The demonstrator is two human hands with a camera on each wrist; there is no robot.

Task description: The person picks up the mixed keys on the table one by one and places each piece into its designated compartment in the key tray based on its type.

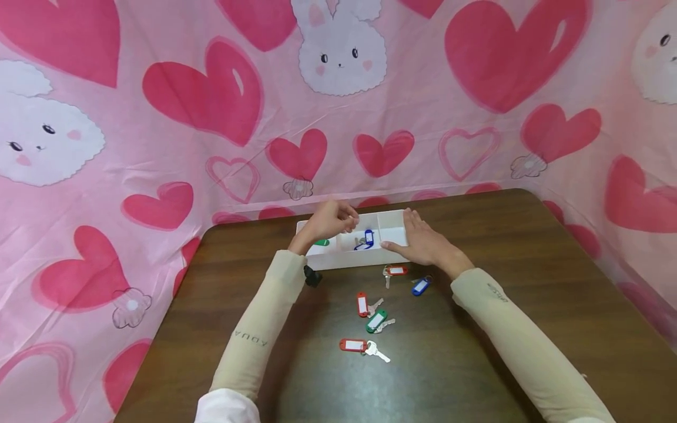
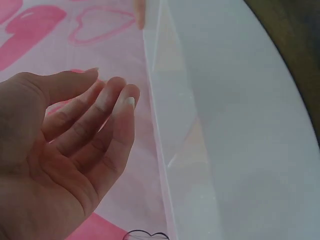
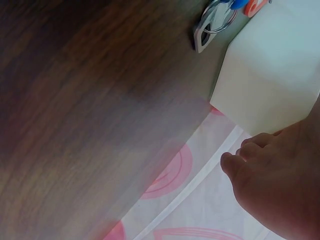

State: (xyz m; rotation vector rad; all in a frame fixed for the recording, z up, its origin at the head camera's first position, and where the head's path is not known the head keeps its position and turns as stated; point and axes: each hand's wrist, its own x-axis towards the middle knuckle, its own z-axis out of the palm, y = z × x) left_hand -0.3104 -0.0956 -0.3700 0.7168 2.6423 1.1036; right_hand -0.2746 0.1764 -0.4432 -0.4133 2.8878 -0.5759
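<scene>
A white divided box stands near the table's far edge. My left hand hovers over its left and middle sections; in the left wrist view its fingers curl loosely with nothing between them. My right hand rests against the box's right end, fingers straight and thumb reaching over the front rim. Blue key tags with keys lie in the middle section. Part of a green tag shows in the left section, partly behind my left hand.
In front of the box lie keys with a red tag, a blue tag, another red tag, a green tag and a nearest red tag. A pink heart-patterned cloth hangs behind the brown table.
</scene>
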